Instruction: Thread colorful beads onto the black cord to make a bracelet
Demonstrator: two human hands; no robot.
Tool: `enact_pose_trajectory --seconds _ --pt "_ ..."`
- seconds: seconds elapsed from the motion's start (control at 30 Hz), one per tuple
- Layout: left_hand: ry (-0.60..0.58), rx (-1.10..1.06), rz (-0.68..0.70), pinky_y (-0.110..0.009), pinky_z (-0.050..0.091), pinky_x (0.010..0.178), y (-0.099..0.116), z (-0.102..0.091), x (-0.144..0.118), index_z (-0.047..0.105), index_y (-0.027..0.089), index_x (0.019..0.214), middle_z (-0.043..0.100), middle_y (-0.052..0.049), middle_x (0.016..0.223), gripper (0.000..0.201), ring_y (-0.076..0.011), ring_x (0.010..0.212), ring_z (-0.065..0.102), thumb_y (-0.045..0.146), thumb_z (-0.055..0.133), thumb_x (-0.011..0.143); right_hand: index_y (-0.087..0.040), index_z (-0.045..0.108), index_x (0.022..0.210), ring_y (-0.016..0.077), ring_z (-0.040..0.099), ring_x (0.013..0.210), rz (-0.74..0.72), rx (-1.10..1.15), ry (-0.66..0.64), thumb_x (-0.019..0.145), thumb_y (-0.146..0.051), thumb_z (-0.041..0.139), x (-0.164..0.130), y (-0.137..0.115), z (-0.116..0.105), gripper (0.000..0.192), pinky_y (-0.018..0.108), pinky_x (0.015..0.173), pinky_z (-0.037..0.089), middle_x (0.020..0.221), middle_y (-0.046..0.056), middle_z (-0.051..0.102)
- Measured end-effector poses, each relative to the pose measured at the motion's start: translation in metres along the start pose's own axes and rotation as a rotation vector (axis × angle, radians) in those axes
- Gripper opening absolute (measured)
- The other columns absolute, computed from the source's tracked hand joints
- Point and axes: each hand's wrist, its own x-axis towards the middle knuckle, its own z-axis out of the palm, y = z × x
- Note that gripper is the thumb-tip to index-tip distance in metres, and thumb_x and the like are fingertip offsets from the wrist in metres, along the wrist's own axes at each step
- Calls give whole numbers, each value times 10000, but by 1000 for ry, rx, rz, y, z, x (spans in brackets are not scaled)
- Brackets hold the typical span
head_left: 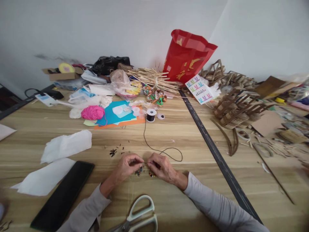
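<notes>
My left hand (127, 166) and my right hand (163, 167) meet fingertip to fingertip just above the tabletop, both pinched closed. A thin black cord (145, 135) runs from a spool (151, 116), curls into a loop and reaches my right hand, which grips it. Below the right fingers hangs a short row of colourful beads (151, 175). Whatever is between my left fingertips is too small to make out. Small dark patterned beads (138, 171) lie beneath the left hand. Scissors with pale handles (142, 212) rest nearer to me.
Short black bits (113, 152) lie left of the hands. A dark rectangular tray (64, 196) and white paper sheets (66, 146) sit at left. Pink yarn (93, 112), a red bag (188, 56) and wicker baskets (231, 111) stand farther back.
</notes>
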Motion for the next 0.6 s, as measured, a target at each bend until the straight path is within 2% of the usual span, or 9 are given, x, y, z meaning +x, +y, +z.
enact_pose_trajectory --seconds 0.6 --pt "-49 -37 -53 -284 505 657 -2 -1 2 666 134 737 683 -42 709 158 -161 668 607 284 688 691 -169 574 831 126 523 648 -21 -28 -35 911 -201 483 -1 1 1 125 226 590 405 743 39 577"
